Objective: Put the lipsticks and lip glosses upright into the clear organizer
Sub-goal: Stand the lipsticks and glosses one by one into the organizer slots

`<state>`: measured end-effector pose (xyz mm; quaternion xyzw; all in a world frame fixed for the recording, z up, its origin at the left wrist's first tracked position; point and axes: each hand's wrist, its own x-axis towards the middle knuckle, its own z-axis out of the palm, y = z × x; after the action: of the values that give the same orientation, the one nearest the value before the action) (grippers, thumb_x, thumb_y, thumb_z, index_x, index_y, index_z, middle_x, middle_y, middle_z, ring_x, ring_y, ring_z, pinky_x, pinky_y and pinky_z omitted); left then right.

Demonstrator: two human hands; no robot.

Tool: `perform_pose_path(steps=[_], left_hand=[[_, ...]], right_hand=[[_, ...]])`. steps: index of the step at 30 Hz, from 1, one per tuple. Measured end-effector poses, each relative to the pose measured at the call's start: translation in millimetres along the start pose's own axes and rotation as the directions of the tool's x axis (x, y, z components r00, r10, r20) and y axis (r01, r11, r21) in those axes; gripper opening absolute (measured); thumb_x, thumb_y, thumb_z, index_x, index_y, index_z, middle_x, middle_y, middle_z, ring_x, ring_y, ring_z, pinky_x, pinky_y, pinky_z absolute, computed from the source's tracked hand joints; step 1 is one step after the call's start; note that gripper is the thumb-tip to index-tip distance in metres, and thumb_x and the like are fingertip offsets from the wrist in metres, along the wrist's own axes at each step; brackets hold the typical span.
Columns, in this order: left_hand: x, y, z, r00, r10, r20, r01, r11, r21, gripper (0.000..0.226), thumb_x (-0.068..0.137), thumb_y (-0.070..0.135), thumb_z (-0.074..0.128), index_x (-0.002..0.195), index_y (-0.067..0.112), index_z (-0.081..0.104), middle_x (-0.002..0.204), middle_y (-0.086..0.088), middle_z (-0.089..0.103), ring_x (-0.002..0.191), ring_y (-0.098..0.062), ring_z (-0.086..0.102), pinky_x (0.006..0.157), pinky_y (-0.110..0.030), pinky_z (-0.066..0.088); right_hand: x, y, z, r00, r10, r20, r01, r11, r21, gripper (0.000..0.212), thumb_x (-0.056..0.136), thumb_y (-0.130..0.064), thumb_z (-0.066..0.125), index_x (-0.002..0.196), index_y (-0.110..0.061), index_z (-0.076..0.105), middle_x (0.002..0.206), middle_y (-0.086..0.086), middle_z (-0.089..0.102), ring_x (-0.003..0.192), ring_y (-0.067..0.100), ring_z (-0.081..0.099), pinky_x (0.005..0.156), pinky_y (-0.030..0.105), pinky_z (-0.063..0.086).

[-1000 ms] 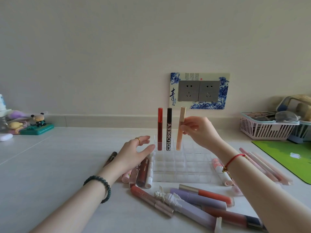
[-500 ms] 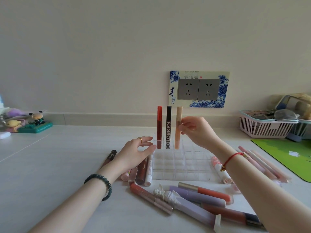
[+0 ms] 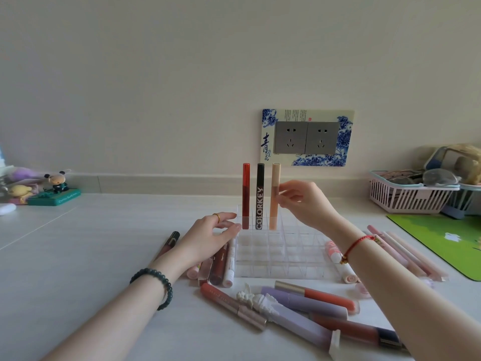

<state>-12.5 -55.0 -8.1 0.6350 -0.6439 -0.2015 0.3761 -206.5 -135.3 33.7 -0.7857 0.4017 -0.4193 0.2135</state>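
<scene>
Straightened and seated, the peach lip gloss (image 3: 274, 194) is touched by the right hand (image 3: 307, 204), though its grip cannot be told. The clear organizer (image 3: 283, 256) is steadied by the relaxed-fingered left hand (image 3: 208, 238). Three are stood, and many loose tubes (image 3: 302, 303) remain.

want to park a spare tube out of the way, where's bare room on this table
Bare tabletop left of the left forearm, between figurines and dark tube; organizer cells nearer than the three upright tubes. Crowded: loose tubes hug the organizer's left, near and right sides.

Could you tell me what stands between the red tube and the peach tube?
The black COLORKEY tube, upright in the organizer, shown in the head view.
</scene>
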Motion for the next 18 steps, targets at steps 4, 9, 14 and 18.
perform_pose_path(steps=[4,9,14,18], left_hand=[[0,0,0,1.0,0.002,-0.004,-0.002,1.0,-0.001,0.041,0.089,0.038,0.051,0.127,0.023,0.048,0.101,0.018,0.058,0.112,-0.002,0.048,0.092,-0.022,0.032],[1,0,1,1.0,0.004,0.006,-0.004,1.0,0.007,0.042,0.089,0.038,0.05,0.129,0.023,0.047,0.105,0.016,0.058,0.108,0.0,0.047,0.092,-0.022,0.032],[1,0,1,1.0,-0.003,0.008,0.003,1.0,0.014,0.041,0.089,0.038,0.05,0.128,0.025,0.048,0.112,0.014,0.059,0.112,-0.001,0.045,0.096,-0.025,0.031],[-1,3,0,0.999,0.031,-0.038,-0.029,0.998,0.062,0.037,0.088,0.036,0.053,0.124,0.023,0.053,0.104,0.015,0.06,0.115,-0.004,0.049,0.096,-0.024,0.032]], right_hand=[[0,1,-1,1.0,0.004,-0.002,-0.004,1.0,-0.002,0.022,0.082,-0.012,0.061,0.103,-0.009,0.066,0.094,0.011,0.071,0.083,0.019,0.065,0.085,0.034,0.053],[0,-3,-13,0.999,0.014,-0.031,-0.014,1.0,0.0,0.028,0.082,-0.018,0.062,0.108,-0.008,0.062,0.096,0.012,0.069,0.085,0.019,0.065,0.085,0.031,0.052],[-5,-19,-45,0.994,-0.004,-0.114,0.008,0.999,0.04,0.027,0.083,-0.015,0.06,0.11,-0.008,0.061,0.094,0.011,0.069,0.082,0.018,0.065,0.085,0.031,0.053],[-26,-34,-65,0.99,-0.07,-0.123,0.074,0.997,0.03,0.02,0.082,-0.016,0.062,0.102,-0.015,0.064,0.087,0.003,0.069,0.077,0.013,0.066,0.078,0.021,0.053]])
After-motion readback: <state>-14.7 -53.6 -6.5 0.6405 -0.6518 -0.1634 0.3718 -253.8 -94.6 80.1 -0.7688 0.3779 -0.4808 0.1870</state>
